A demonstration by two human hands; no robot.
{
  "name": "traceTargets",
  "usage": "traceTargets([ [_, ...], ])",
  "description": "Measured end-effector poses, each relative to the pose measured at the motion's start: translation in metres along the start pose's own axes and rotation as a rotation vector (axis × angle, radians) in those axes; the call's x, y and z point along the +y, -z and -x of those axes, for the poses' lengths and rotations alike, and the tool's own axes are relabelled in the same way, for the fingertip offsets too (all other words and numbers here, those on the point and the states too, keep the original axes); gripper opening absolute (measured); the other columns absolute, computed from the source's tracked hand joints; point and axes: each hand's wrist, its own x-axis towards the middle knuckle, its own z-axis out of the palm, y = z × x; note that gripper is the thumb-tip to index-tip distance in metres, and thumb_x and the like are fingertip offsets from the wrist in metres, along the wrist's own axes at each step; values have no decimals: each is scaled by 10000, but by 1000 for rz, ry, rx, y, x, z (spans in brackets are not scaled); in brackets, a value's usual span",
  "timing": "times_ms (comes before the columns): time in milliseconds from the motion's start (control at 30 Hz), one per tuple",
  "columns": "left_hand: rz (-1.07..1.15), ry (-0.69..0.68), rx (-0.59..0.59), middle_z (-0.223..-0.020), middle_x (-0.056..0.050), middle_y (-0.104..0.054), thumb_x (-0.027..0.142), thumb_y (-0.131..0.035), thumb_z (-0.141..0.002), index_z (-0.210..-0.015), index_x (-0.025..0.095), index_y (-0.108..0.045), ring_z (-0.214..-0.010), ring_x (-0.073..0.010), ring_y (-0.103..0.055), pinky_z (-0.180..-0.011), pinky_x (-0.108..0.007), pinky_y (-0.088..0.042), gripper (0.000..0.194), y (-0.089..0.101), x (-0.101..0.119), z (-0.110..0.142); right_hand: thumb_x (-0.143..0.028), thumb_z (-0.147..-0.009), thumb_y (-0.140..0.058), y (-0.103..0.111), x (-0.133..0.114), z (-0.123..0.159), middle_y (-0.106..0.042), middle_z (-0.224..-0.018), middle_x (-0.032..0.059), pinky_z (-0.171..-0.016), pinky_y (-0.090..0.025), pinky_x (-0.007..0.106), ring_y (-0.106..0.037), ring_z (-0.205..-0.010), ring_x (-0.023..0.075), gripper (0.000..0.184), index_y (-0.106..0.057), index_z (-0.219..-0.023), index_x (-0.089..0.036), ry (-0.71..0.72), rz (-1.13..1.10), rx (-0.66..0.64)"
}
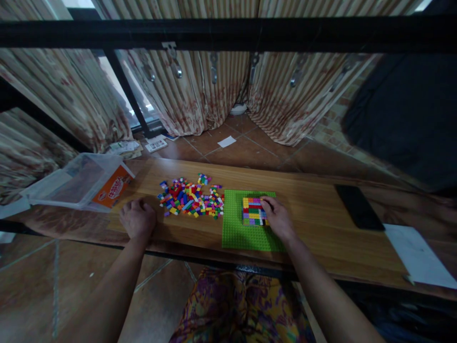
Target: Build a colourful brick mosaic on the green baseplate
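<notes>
My left hand (138,219) rests on the wooden table beside the loose bricks, its fingers curled in and nothing visible in them. A pile of small colourful toy bricks (191,197) spreads to its right. On a green studded baseplate (235,238) sits a squarish block of toy bricks (253,209) in rows of mixed colours. My right hand (277,218) is closed at the right edge of this block, thumb and fingers against its upper right corner. The hand hides part of that edge; whether a single brick is between the fingertips cannot be seen.
A clear plastic tub (76,183) with an orange label stands at the table's left end. To the right lie a black phone (359,206) and a white sheet of paper (421,255). A dark metal bar (228,35) crosses before the striped curtains (185,95).
</notes>
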Motion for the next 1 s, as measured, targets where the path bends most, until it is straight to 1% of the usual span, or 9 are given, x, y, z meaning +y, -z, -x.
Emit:
traceTargets([
  [133, 0, -12, 4, -1187, -225, -604, 234, -445, -868, -1146, 56, -651, -1168, -356, -519, -1019, -497, -400, 390, 1, 1, 0, -582, -882, -460, 2, 2, 2, -709, -1099, 79, -958, -468, 434, -636, -1015, 242, 457, -700, -1052, -233, -58, -135, 10],
  [233, 4, -13, 5, -1185, -232, -602, 223, -444, -869, -1156, 52, -645, -1167, -353, -519, -1018, -501, -399, 389, 1, 0, 0, -633, -897, -403, 4, 6, 4, -729, -1064, 94, -943, -488, 428, -664, -989, 239, 537, -709, -1048, -218, -124, -294, 80],
  [333, 1, -19, 3, -1189, -223, -599, 237, -440, -869, -1163, 62, -640, -1168, -352, -515, -1013, -498, -400, 396, 0, -1, 0, -660, -891, -406, 5, 8, 6, -732, -1060, 107, -977, -473, 443, -663, -1020, 250, 572, -712, -1044, -201, -133, -345, 139],
  [433, -23, -22, 9, -1167, -204, -611, 252, -431, -864, -1140, 72, -650, -1146, -346, -525, -1009, -483, -402, 395, -3, -3, -1, -644, -887, -445, 8, 7, 12, -688, -1193, 99, -1035, -430, 467, -616, -1131, 262, 539, -683, -1130, -227, -108, -302, 81],
  [500, -37, -23, 16, -1156, -199, -616, 256, -421, -866, -1128, 76, -654, -1133, -342, -530, -1006, -477, -404, 394, -4, -4, -1, -611, -849, -548, 15, 6, 18, -605, -1335, 84, -1093, -371, 479, -537, -1247, 270, 551, -602, -1269, -258, -46, -251, -17],
  [600, -38, -25, 24, -1163, -196, -611, 261, -417, -872, -1135, 90, -649, -1113, -339, -536, -980, -477, -419, 390, -4, -4, 0, -525, -718, -745, 27, 6, 26, -437, -1494, 82, -1141, -296, 506, -411, -1362, 297, 872, -364, -1469, -299, 77, -138, -237],
  [667, -35, -20, 25, -1166, -193, -610, 257, -415, -873, -1134, 99, -649, -1101, -336, -540, -963, -476, -426, 384, -3, -3, 1, -483, -654, -804, 32, 9, 27, -376, -1527, 93, -1145, -281, 526, -372, -1382, 323, 1015, -280, -1506, -312, 148, -42, -313],
  [767, -32, -18, 31, -1162, -191, -615, 253, -415, -876, -1126, 98, -653, -1105, -334, -535, -959, -468, -427, 379, -3, -3, 2, -452, -616, -825, 33, 16, 25, -398, -1502, 105, -1131, -289, 551, -375, -1370, 356, 1052, -279, -1505, -317, 185, 82, -315],
  [1000, -35, -12, 45, -1154, -180, -626, 248, -426, -875, -1131, 112, -661, -1098, -326, -540, -960, -460, -431, 373, -7, -5, 2, -468, -664, -774, 37, 22, 20, -457, -1451, 109, -1090, -359, 519, -430, -1334, 341, 1000, -262, -1505, -299, 124, 169, -287],
])
